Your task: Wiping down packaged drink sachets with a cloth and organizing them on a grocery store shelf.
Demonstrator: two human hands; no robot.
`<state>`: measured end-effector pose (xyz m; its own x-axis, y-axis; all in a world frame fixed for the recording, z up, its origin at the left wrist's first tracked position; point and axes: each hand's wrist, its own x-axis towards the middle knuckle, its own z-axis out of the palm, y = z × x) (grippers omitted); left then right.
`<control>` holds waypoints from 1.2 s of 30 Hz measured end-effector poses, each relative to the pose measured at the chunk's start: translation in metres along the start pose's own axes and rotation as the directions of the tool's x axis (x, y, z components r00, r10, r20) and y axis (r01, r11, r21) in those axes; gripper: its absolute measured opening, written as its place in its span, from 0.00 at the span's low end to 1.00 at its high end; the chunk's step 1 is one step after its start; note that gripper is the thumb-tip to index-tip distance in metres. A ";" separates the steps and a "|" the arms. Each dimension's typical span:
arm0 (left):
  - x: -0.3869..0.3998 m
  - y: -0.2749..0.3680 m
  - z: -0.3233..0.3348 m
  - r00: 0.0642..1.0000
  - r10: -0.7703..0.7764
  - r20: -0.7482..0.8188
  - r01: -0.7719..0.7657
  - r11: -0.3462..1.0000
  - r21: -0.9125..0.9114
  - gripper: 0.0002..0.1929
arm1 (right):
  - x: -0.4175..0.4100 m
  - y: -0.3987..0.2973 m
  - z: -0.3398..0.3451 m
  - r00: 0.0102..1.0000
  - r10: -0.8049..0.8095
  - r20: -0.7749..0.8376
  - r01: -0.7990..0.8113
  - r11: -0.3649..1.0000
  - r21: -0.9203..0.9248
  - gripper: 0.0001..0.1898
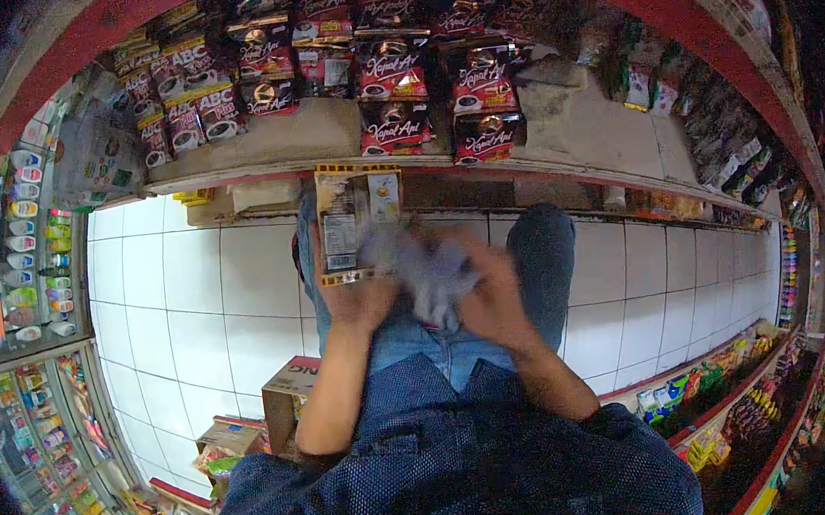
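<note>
My left hand [357, 299] holds a flat printed packet [340, 223] upright by its lower part, above my lap and before the shelf edge. The packet has a yellow-and-black border and a pale label with writing. A crumpled greyish-blue cloth [432, 270] is in my right hand [492, 287], and its left end lies against the packet's right side. The cloth and the fingers of my right hand are blurred. Behind the packet, coffee packets [394, 127] stand in rows on the shelf.
The shelf board [287, 169] with a red edge runs across in front of me. Several bottles [21, 225] fill a case at the left. Cardboard boxes [281, 394] stand on the tiled floor [198, 335] at my left. Low racks of snack packets [696, 387] are at the right.
</note>
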<state>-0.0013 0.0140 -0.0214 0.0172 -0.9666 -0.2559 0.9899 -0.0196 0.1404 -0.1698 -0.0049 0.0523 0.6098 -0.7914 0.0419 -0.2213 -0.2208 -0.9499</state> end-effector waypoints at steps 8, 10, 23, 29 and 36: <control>-0.005 -0.020 -0.002 0.992 0.101 0.069 -0.116 0.960 0.255 0.32 | 0.039 -0.009 0.034 0.962 -0.254 0.103 0.262 0.735 -0.626 0.38; -0.008 -0.019 -0.009 0.983 0.049 0.177 -0.066 0.994 0.092 0.31 | 0.035 -0.005 0.033 0.943 -0.273 0.188 0.329 0.703 -0.631 0.39; -0.017 -0.016 0.007 0.997 -0.020 0.074 -0.004 0.950 0.311 0.30 | 0.047 0.002 0.018 0.967 -0.251 0.050 0.220 0.715 -0.663 0.40; -0.009 -0.012 0.025 0.919 -0.006 0.394 0.117 0.959 -0.259 0.29 | 0.046 -0.010 0.020 0.971 -0.235 -0.043 0.156 0.758 -0.633 0.41; -0.009 -0.007 0.044 0.977 -0.071 0.201 0.114 0.970 -0.214 0.23 | 0.037 -0.006 0.015 0.958 -0.102 -0.267 -0.067 0.827 -0.558 0.39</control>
<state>-0.0147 0.0118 0.0222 -0.0815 -0.9944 -0.0674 0.9924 -0.0747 -0.0980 -0.1347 -0.0247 0.0552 0.4034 -0.8882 0.2200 -0.6487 -0.4472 -0.6158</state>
